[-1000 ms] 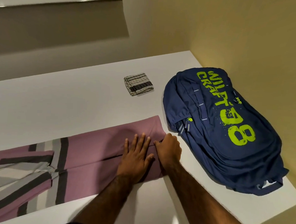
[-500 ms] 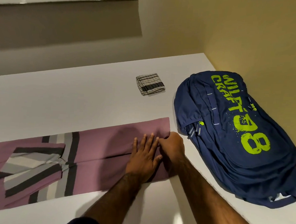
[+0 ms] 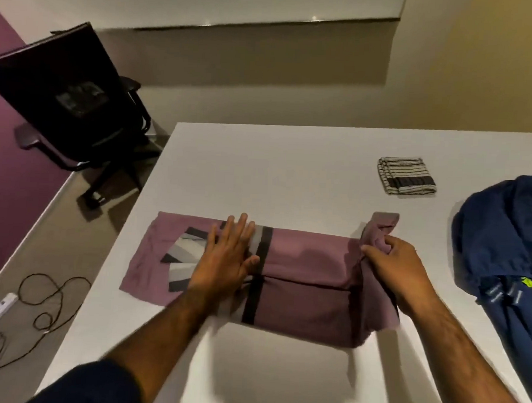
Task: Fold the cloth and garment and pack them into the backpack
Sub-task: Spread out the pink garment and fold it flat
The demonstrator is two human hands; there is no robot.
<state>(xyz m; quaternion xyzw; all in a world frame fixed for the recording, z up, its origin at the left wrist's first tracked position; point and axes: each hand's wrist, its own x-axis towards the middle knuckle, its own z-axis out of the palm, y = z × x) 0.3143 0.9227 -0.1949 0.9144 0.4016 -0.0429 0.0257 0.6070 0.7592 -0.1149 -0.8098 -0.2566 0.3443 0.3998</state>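
Right now the fingers (image 3: pixel 235 230) of my left hand (image 3: pixel 224 257) lie straight and flat, pressing the striped middle of the garment (image 3: pixel 304 265) onto the bench (image 3: pixel 275 171), while my right hand (image 3: pixel 393 269) has its fingers curled round the bunched purple end of that garment, raised a little off the surface. The garment lies across the near part of the bench as a long band folded lengthwise. My worry is the right grip: it holds a wad rather than a clean edge, so if I carry it over like this I reckon the fold will land crooked and lumpy. The flat hand pins only one spot; a hard pull could slide the whole band toward the near edge. The folded striped cloth (image 3: pixel 406 176) rests farther back, and the blue backpack (image 3: pixel 503 244) lies at the right, near my gripping hand; I cannot see its opening, so packing may need it turned first. As for writing, I can read none: the backpack shows only a lime-green tab (image 3: pixel 526 281) and zip pulls (image 3: pixel 497 293) with marks too small to make out, and the chair (image 3: pixel 79 99) beyond the bench's left side has a pale blurred patch
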